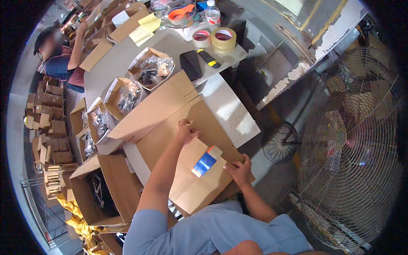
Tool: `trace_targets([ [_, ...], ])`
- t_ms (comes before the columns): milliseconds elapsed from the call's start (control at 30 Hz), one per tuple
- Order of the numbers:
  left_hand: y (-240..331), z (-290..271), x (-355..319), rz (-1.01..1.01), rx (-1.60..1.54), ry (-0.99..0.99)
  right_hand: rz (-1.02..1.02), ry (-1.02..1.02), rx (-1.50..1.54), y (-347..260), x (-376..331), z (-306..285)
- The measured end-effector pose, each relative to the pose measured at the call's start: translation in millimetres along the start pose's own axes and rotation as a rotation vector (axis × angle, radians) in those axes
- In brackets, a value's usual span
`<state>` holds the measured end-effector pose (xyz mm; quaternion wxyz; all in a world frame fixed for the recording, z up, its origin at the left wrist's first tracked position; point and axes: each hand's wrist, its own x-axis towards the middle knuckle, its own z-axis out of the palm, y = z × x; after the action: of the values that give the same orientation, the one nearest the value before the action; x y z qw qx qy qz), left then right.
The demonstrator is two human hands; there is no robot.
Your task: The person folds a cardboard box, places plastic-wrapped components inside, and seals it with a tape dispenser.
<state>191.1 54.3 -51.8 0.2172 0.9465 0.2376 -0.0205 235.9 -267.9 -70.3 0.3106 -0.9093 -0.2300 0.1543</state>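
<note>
A large brown cardboard box (208, 119) lies in front of me with flaps spread out. One long flap (159, 106) stands up on its far left side. My left hand (185, 132) is closed, its curled fingers at the far corner of the near flap (187, 178). At that flap's right edge, the thumb and fingers of my right hand (240, 171) are closed on the cardboard. On the near flap, between my hands, rests a small blue-and-white item (204, 164) with an orange edge; its exact kind is unclear.
Open cartons of bagged parts (153, 70) line the table's left side. Tape rolls (223, 39), a bottle (212, 13), a black pouch (190, 65) and a yellow-black tool (208, 58) lie beyond. A large caged fan (348, 144) stands right. Another person (57, 59) works far left.
</note>
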Motion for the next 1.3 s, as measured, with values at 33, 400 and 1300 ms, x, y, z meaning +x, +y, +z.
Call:
trace_targets([
  [33,-12.0,7.3,3.0,-0.053,-0.061,-0.080,-0.013,-0.012,0.026,0.5,1.0,0.0],
  [400,12.8,-7.7,-23.8,0.031,-0.193,-0.079,-0.248,0.096,0.097,-9.4,-15.6,5.3],
  [1300,39.2,7.3,-105.0,0.322,-0.087,-0.229,-0.490,-0.838,-0.250,-49.1,160.7,-87.9],
])
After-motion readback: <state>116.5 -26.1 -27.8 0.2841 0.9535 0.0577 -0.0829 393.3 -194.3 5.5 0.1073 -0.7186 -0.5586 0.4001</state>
